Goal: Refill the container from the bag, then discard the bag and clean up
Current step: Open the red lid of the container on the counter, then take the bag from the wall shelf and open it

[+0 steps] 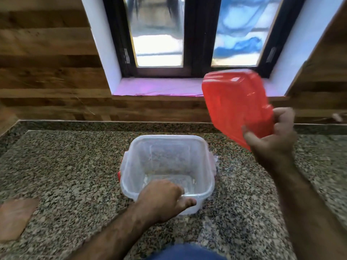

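A clear square plastic container with red side clips stands open on the granite counter, and it looks empty. My left hand grips its near rim, fingers curled over the edge. My right hand holds the container's red translucent lid in the air, tilted, to the right of and above the container. No bag is visible.
The speckled granite counter runs to a wood-panelled wall. A window with a pink-lined sill sits behind the container. A flat brown piece lies at the counter's left edge.
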